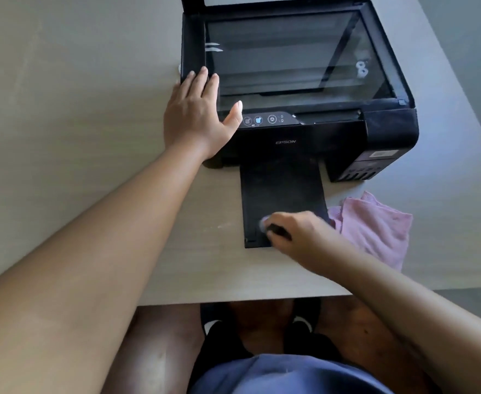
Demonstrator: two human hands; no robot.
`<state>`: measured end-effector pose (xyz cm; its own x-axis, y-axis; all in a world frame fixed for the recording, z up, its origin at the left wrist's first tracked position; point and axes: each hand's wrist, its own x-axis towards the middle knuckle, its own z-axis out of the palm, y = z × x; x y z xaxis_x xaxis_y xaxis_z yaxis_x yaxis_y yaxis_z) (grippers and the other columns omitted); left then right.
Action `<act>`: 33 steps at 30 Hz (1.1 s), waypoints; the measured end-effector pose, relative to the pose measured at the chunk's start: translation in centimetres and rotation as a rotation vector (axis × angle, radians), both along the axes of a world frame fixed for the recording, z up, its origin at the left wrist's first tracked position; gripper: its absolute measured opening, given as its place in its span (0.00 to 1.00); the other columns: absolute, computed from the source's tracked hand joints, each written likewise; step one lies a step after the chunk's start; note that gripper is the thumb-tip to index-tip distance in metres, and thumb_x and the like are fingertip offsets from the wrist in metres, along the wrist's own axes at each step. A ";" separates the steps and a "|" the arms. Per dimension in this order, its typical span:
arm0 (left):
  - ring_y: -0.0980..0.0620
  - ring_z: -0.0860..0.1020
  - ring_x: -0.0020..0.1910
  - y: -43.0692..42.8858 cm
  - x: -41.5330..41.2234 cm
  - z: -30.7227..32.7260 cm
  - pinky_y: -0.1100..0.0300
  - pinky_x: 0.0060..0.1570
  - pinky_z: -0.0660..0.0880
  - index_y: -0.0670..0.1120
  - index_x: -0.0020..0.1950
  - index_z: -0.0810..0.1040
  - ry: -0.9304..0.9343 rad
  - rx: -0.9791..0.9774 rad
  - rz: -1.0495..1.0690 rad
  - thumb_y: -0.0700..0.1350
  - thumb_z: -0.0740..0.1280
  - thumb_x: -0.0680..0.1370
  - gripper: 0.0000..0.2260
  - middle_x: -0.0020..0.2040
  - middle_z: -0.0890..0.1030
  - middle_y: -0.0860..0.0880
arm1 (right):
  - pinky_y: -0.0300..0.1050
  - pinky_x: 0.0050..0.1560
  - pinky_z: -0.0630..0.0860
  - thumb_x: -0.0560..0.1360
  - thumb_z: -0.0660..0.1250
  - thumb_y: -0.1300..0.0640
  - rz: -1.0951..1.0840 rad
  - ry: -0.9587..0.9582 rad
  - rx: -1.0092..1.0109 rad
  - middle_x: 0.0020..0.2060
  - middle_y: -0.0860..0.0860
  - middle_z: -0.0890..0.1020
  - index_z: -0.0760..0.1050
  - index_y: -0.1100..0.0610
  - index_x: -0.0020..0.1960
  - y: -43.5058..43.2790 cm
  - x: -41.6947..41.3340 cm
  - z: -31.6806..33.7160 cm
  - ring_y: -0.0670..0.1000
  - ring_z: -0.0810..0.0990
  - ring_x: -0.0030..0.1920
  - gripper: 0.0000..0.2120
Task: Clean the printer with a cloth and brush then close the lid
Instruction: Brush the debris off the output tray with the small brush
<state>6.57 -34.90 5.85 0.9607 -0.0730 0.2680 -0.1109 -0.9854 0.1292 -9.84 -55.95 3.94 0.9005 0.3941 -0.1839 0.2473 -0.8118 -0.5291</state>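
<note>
A black Epson printer [299,137] stands on the table with its lid [273,0] raised at the back and the scanner glass [290,58] bare. Its output tray [282,194] is pulled out toward me. My left hand [199,115] lies flat and open on the printer's front left corner. My right hand [296,233] is closed around a small dark-handled brush [273,229], blurred, whose pale bristles touch the near end of the tray. A pink cloth [373,226] lies crumpled on the table just right of the tray.
The pale wooden table [91,137] ends close to me, its front edge [233,300] above my knees. Its right edge runs diagonally past the printer's ink tank side [375,163]. Grey floor shows beyond.
</note>
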 end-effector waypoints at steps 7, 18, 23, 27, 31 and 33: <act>0.44 0.60 0.76 -0.1 -0.4 0.0 0.49 0.75 0.54 0.44 0.76 0.64 0.021 0.002 -0.022 0.64 0.49 0.76 0.35 0.77 0.63 0.44 | 0.46 0.36 0.77 0.77 0.64 0.54 -0.159 0.102 0.142 0.39 0.48 0.81 0.77 0.52 0.51 1.6 -1.3 -0.8 0.50 0.79 0.36 0.05; 0.44 0.60 0.76 0.0 -0.2 0.1 0.49 0.75 0.52 0.43 0.76 0.64 0.001 0.003 -0.048 0.64 0.48 0.76 0.35 0.77 0.63 0.43 | 0.42 0.45 0.75 0.78 0.64 0.54 -0.151 -0.058 0.197 0.45 0.46 0.82 0.78 0.52 0.59 2.3 4.1 -1.1 0.44 0.75 0.41 0.11; 0.44 0.60 0.76 0.0 0.0 0.0 0.49 0.75 0.52 0.44 0.76 0.64 -0.003 0.005 -0.039 0.65 0.48 0.75 0.36 0.77 0.62 0.44 | 0.51 0.44 0.75 0.76 0.63 0.57 -0.474 -0.264 -0.162 0.48 0.55 0.82 0.78 0.51 0.60 0.6 6.9 -2.5 0.60 0.73 0.50 0.14; 0.44 0.60 0.76 -0.1 0.0 0.0 0.49 0.75 0.53 0.44 0.75 0.65 -0.013 -0.001 -0.030 0.65 0.49 0.75 0.35 0.77 0.63 0.44 | 0.43 0.50 0.75 0.77 0.66 0.57 -0.084 -0.100 0.215 0.51 0.52 0.83 0.79 0.52 0.60 2.0 6.2 -2.3 0.52 0.79 0.49 0.12; 0.44 0.61 0.75 0.0 0.0 -0.2 0.49 0.75 0.54 0.44 0.75 0.66 -0.041 -0.008 -0.021 0.64 0.50 0.75 0.34 0.76 0.65 0.44 | 0.51 0.47 0.77 0.76 0.64 0.58 -0.617 -0.261 -0.029 0.49 0.58 0.83 0.78 0.52 0.61 -2.5 7.1 -3.3 0.63 0.79 0.50 0.14; 0.44 0.62 0.75 0.0 0.1 -0.3 0.49 0.75 0.55 0.44 0.74 0.67 -0.053 -0.014 -0.019 0.64 0.51 0.75 0.34 0.76 0.65 0.44 | 0.49 0.47 0.77 0.76 0.65 0.58 -0.442 -0.224 -0.009 0.51 0.56 0.83 0.78 0.51 0.61 -2.8 6.5 -3.8 0.61 0.80 0.50 0.15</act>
